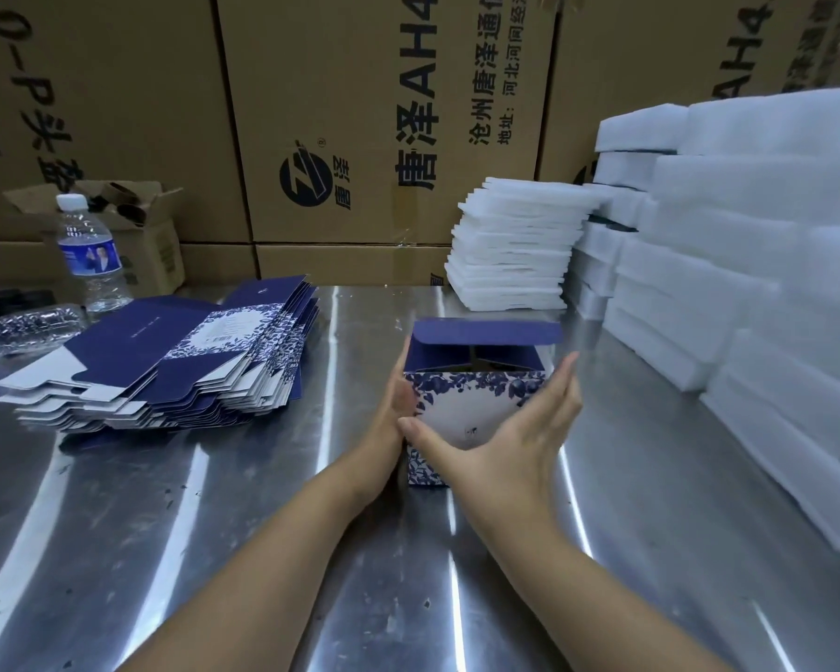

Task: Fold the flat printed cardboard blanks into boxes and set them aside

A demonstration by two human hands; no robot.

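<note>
Table: shiny grey metal table (602, 550), holds it all.
Foam: tall stacks of white foam slabs (748, 283), R side.
Blanks: pile of flat dark-blue printed cardboard blanks (166, 361), L side.
Box: blue-and-white flower-print cardboard box (466, 409), mid table, upright, lid flap up, btw both hands.
Left hand (398, 405): flat fingers press box's L side, not clenched.
Right hand (515, 438): straight fingers on R side, thumb across front.
Bottle: clear plastic water bottle (91, 254), behind blanks.

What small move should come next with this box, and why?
Probably fold the lid flap down and tuck it in: the box stands squared up on the steel table between the flat left hand and right hand, its top open.
</note>
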